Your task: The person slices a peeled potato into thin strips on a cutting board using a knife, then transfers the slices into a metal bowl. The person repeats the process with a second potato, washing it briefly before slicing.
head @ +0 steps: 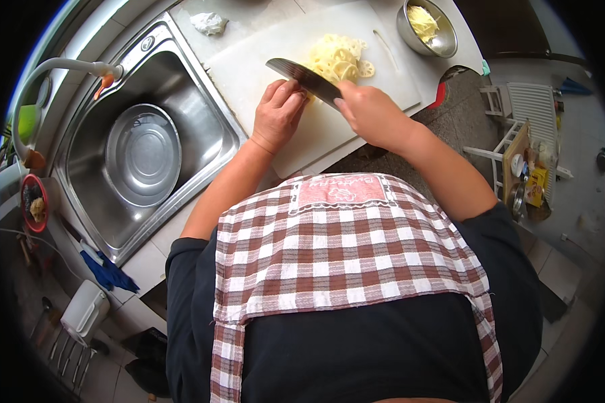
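My right hand [370,113] grips the handle of a kitchen knife [310,83], whose broad dark blade points to the upper left over the white cutting board [252,60]. Curled against the near side of the blade are the fingers of my left hand [281,111]. They hold down a pale lotus root piece [310,96], mostly hidden by the fingers and blade. Just beyond the knife lies a heap of sliced lotus root [335,53], its round holes showing. A single slice [366,68] rests at the heap's right edge.
Left of the board is a steel sink [201,106] with a round metal basin [143,156] inside and a faucet [73,64] above. A steel bowl [441,45] of pale yellow shreds [422,23] stands at the upper right. A crumpled white plastic bag [208,23] lies behind the board.
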A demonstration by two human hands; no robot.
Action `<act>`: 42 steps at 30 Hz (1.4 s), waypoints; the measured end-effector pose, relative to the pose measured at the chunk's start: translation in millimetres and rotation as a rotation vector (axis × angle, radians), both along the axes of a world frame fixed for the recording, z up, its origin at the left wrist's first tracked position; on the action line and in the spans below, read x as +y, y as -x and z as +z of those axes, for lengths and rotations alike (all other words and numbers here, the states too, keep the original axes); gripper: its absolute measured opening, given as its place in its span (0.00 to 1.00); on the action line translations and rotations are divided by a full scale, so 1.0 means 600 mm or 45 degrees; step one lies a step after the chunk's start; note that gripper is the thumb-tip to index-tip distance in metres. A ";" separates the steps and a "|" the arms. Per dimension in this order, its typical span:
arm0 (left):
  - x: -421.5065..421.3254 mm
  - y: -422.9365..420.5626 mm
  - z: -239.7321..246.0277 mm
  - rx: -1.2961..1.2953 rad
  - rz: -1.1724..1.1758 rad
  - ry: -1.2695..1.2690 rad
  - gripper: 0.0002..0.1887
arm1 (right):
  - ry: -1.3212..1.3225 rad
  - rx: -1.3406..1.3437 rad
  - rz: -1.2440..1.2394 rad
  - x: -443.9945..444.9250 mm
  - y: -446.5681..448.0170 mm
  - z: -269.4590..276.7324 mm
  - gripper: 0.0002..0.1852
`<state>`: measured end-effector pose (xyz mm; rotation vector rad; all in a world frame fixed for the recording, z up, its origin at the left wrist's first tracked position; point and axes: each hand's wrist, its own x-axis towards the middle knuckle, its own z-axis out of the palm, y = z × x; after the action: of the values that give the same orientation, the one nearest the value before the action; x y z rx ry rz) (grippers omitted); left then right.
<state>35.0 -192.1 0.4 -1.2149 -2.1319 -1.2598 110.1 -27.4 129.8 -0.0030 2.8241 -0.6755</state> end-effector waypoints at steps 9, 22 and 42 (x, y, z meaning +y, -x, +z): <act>0.001 0.005 -0.010 0.067 0.008 -0.040 0.12 | 0.000 0.182 -0.070 0.005 0.025 -0.074 0.10; 0.001 0.005 0.001 0.027 -0.008 -0.042 0.12 | -0.111 0.070 0.031 0.006 -0.029 0.023 0.09; 0.005 0.001 -0.002 0.037 0.006 -0.061 0.12 | -0.024 0.132 -0.098 0.001 0.030 -0.081 0.10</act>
<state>34.6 -189.3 -0.7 -1.2001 -2.0711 -1.2762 91.9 -27.0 81.4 0.0763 2.9432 -0.6841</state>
